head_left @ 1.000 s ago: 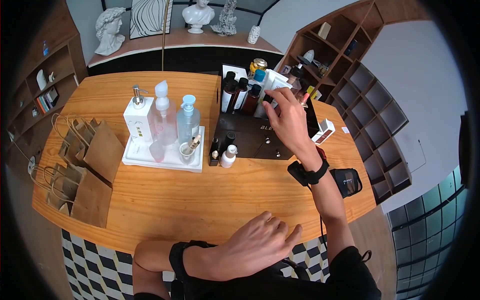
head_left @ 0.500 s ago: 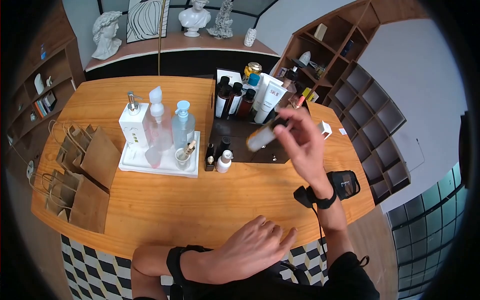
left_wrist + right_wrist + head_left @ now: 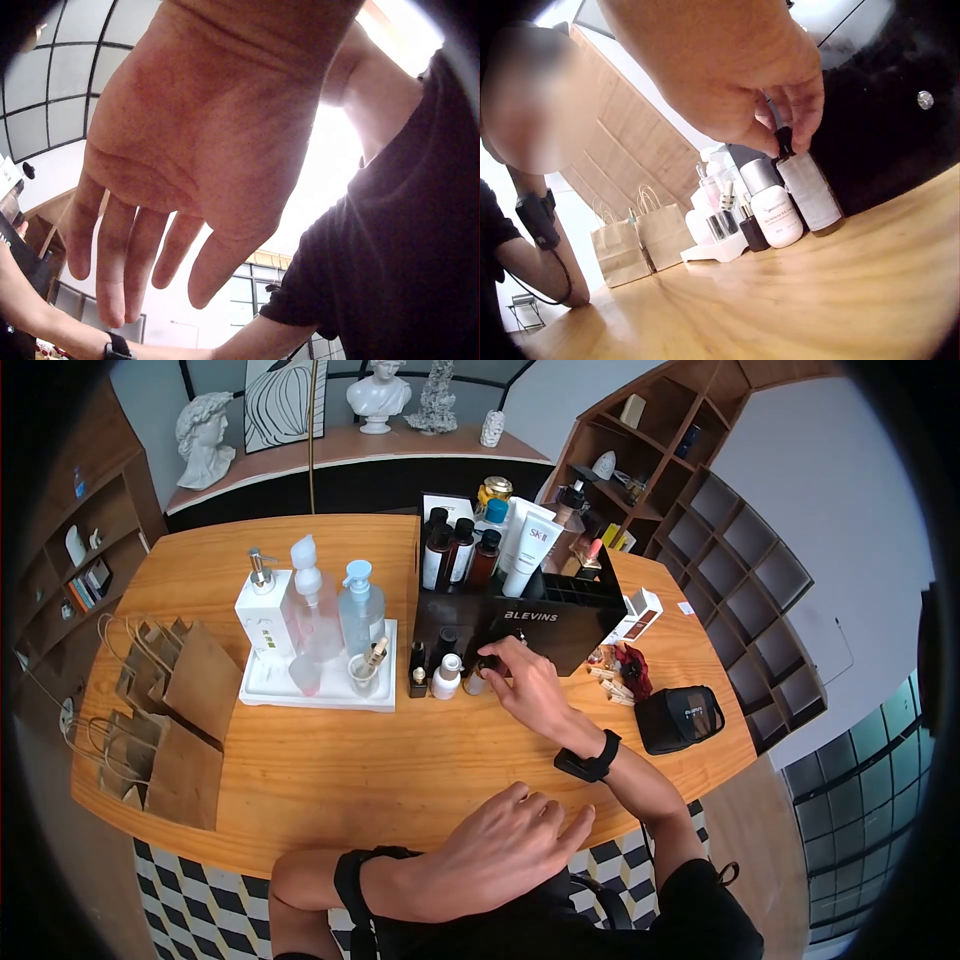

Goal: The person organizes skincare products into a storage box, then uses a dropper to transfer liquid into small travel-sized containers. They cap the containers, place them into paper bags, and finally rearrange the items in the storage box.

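Observation:
My right hand (image 3: 535,685) pinches the black cap of a small bottle (image 3: 810,193) between thumb and fingers. This bottle has a pale label and an amber base, which is down at the tabletop. Beside it stands a white bottle with a silver cap (image 3: 775,216), and left of that a slim black bottle (image 3: 418,672). Behind them rises the black cosmetics organizer (image 3: 590,622), holding dark bottles (image 3: 437,565) and a white tube (image 3: 533,550). My left hand (image 3: 505,850) hangs palm down near the front table edge, fingers loose, holding nothing.
A white tray (image 3: 330,701) with pump bottles (image 3: 362,610) stands left of the organizer. Paper bags (image 3: 185,770) line the table's left side. On the right lie a black pouch (image 3: 680,718), a dark red item (image 3: 633,672) and a white box (image 3: 645,612).
My right hand has lifted the bottle out of the organizer's top and brought it down and left to the table beside the white bottle. The left hand has stayed in place.

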A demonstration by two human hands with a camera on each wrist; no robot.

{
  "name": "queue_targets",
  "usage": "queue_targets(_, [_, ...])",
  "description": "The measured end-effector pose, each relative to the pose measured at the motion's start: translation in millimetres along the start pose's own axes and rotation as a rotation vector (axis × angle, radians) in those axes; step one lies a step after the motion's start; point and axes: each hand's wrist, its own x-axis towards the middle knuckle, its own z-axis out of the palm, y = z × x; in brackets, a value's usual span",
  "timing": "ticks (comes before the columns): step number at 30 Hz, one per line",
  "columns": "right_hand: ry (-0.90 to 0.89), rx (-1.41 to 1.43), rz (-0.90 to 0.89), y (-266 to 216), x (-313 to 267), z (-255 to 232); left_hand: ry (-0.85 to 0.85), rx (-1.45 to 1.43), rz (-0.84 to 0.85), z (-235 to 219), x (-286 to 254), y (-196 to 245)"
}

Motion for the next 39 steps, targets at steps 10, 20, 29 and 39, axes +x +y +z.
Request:
queue_targets(10, [0.163, 0.016, -0.056, -14.4, 12.4, -12.7, 0.032, 0.006, 0.013, -1.0, -0.6, -2.1])
queue_targets(20, [0.571, -0.205, -0.165, -21.7, 87.0, -79.2, -0.035, -0.023, -0.022, -4.2, 1.2, -2.0])
queue_targets(29, [0.380, 0.120, 0.087, 17.3, 101.9, -80.6, -0.039, -0.018, -0.020, -4.1, 1.0, -1.5])
queue_targets(39, [0.162, 0.391, 0.264, -41.9, 17.8, -131.2, -0.008, -0.009, -0.005, -3.0, 2.2, -3.3])
